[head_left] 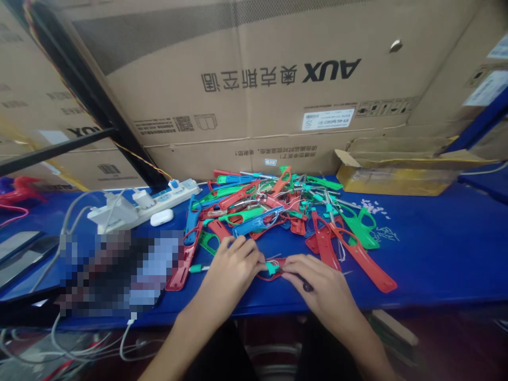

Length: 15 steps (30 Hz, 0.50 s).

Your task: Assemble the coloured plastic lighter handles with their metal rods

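My left hand (240, 259) is closed at the near edge of the table, its fingertips on a partly assembled gas lighter with a red shell (270, 276). A teal piece (272, 268) with white wires lies in that shell, between my two hands. From under my left wrist a metal tube with a green end (196, 269) sticks out to the left. My right hand (317, 275) pinches a thin dark tool, whose rounded dark end (307, 287) shows below the palm; its tip is at the teal piece. The fingers hide part of the shell.
Beyond my hands lies a heap of red, green and blue lighter shells (254, 222) with tubes and wires. Small pale pieces (373, 208) and thin metal bits (384, 234) lie right. A low carton (397, 180), power strip (170, 198), earphone case (162, 217) and phone (154, 264) surround them.
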Each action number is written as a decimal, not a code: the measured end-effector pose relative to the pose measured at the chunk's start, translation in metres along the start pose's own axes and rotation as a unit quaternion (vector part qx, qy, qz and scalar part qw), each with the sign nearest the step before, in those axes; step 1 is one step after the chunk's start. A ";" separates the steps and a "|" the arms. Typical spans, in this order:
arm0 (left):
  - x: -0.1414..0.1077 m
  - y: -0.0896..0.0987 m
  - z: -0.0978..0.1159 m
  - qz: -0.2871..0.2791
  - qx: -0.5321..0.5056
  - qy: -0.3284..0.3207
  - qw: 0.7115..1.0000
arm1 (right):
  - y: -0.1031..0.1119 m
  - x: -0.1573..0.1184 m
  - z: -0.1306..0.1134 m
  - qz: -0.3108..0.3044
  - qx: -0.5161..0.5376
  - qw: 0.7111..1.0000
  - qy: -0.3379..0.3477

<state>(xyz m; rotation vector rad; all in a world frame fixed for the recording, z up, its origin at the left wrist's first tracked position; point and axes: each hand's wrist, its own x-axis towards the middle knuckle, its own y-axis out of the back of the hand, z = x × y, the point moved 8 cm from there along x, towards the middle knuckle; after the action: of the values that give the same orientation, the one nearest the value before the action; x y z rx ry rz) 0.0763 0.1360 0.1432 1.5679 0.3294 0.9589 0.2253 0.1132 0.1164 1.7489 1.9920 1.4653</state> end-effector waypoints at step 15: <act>-0.002 -0.012 -0.009 -0.048 -0.136 0.077 0.986 | -0.004 -0.001 0.002 -0.037 -0.029 0.999 0.000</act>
<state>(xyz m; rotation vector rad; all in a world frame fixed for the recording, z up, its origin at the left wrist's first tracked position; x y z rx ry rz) 0.0718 0.1438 0.1304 1.2213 0.3631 1.0071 0.2238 0.1136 0.1118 1.6355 1.9716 1.4832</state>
